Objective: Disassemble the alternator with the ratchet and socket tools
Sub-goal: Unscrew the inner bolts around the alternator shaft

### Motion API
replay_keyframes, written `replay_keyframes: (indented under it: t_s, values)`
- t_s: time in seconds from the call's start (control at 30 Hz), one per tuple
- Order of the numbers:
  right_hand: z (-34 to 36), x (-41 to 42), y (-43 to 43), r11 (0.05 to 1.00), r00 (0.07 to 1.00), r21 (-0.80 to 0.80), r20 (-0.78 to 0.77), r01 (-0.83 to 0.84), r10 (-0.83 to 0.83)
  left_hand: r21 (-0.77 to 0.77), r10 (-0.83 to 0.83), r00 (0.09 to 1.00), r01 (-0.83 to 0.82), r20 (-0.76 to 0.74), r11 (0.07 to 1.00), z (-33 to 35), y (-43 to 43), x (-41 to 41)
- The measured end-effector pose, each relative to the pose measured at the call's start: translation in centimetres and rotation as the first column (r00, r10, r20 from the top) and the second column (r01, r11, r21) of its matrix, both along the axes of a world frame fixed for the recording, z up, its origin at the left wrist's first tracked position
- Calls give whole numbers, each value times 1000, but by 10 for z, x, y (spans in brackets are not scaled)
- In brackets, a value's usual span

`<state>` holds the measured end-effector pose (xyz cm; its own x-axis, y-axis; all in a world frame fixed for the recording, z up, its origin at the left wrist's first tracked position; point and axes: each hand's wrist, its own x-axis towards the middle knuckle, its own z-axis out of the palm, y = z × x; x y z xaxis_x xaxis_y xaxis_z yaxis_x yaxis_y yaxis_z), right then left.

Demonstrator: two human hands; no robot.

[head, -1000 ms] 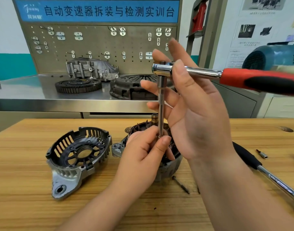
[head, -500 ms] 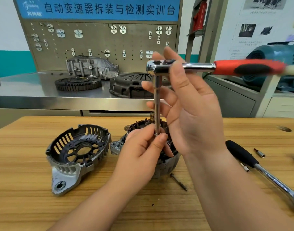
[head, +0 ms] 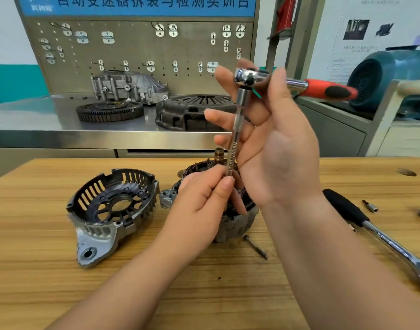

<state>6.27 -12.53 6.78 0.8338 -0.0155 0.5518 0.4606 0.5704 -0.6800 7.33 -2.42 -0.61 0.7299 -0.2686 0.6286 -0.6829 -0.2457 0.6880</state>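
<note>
The wooden table (head: 37, 270) carries the alternator body (head: 237, 222), which stands upright. The detached end cover (head: 113, 210) lies open side up just left of the body. One long bolt (head: 255, 247) lies at the body's front right. A black-handled ratchet (head: 370, 229) lies farther right, with a small bit (head: 370, 206) beyond it.

Over the alternator (head: 237, 225), right hand (head: 275, 144) grips ratchet (head: 323, 89), left hand (head: 204, 201) pinches its extension (head: 236, 129).

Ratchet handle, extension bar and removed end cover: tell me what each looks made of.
Ratchet handle: red and black, matte, likely plastic or rubber grip. Extension bar: polished, mirror-bright, probably chromed steel. End cover: dull grey cast metal, likely aluminium.
</note>
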Motion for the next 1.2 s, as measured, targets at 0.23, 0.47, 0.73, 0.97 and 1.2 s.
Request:
replay_keyframes:
  t_s: [0.23,0.47,0.73,0.97,1.2]
  values:
    - [2,-2,2,955,943,-151,255,257,-213,-27,79,994,-81,-80,996,2,-4,-4]
    - [5,1,-5,995,997,-64,-30,-78,77,-48,25,1000,-25,8,999,-2,-2,-1]
    - [1,2,-2,993,996,-116,88,36,-25,-22,104,993,-103,56,994,-5,-4,1]
    - [1,-2,4,987,979,-110,181,119,-98,-65,89,995,-85,51,994,-7,-7,1]
    - [2,4,-3,992,994,-56,-25,-112,110,34,99,994,-101,51,994,-6,-5,0]
